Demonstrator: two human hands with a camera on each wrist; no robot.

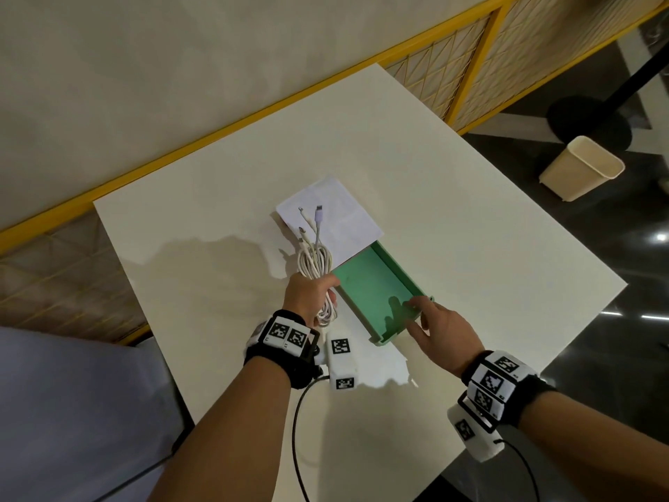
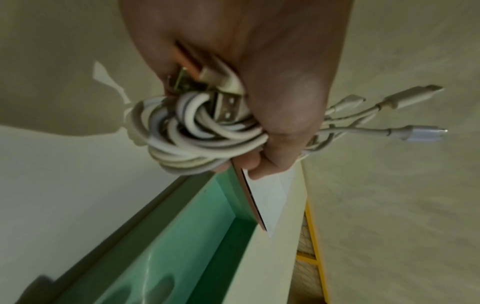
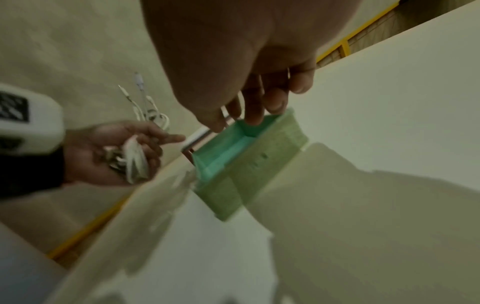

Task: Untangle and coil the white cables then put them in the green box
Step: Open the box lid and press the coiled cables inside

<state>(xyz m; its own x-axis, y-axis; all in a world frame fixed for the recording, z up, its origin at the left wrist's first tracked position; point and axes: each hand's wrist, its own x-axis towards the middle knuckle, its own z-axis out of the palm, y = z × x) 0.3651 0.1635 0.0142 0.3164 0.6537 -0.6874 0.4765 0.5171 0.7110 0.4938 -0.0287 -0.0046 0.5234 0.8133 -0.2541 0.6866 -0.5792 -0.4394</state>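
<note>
No brand or readable writing is seen anywhere; only black-and-white square markers are carried on the wrist bands [image 1: 287, 334].

Left of the table's [image 1: 202, 291] centre, a coiled bundle of white cables [image 1: 315, 264] is gripped by the left hand [image 1: 309, 295], whose fingers are curled round the middle of the coil. The bundle's long axis runs from the near edge toward the far edge: the looped end hangs out toward the wrist, and the plug ends [image 1: 318, 213] point away over a sheet of paper [image 1: 347, 219] lying flat at mid-table. In the left wrist view USB plugs [image 2: 228, 107] are seen tucked inside the loops. The bundle is held just beside the box's left wall, outside it.

The green box [image 1: 398, 262] lies open-topped with its long axis running from the paper toward the near right edge. Its far end is covered by the paper.

The right hand [image 1: 443, 333] is laid at the box's near right corner, its fingers straight and slightly spread, the fingertips [image 3: 255, 120] touching the rim.
</note>
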